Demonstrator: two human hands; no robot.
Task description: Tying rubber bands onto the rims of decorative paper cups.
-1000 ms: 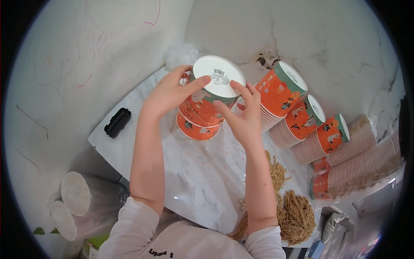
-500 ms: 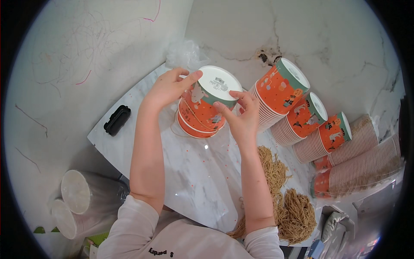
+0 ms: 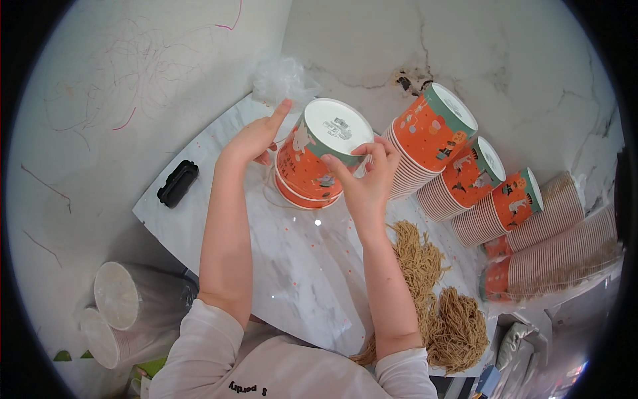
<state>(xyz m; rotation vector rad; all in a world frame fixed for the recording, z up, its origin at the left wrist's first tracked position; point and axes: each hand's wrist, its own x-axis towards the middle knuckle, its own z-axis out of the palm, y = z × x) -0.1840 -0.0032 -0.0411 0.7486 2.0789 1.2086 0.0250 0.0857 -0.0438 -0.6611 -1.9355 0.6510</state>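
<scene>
An orange paper bucket (image 3: 311, 159) with a green band and white base stands upside down on the marble-patterned table, with a second rim showing below it. A thin tan cord (image 3: 274, 195) loops loosely round its lower left. Beside the bucket's left side, my left hand (image 3: 254, 138) is open, thumb raised, its fingertips partly hidden near the wall of the bucket. My right hand (image 3: 364, 181) grips the upper right edge, thumb on the front and fingers at the side.
Several stacks of matching orange buckets (image 3: 432, 136) line the right, some in clear plastic. Bundles of tan cords (image 3: 457, 332) lie near my right forearm. A black case (image 3: 178, 184) sits at the left, crumpled clear plastic (image 3: 286, 78) behind. Wrapped white tubs (image 3: 117, 295) stand lower left.
My left hand has come off the bucket's top edge and moved slightly left and down. The cord has slid from across the bucket's front toward its lower left. My right hand keeps its hold.
</scene>
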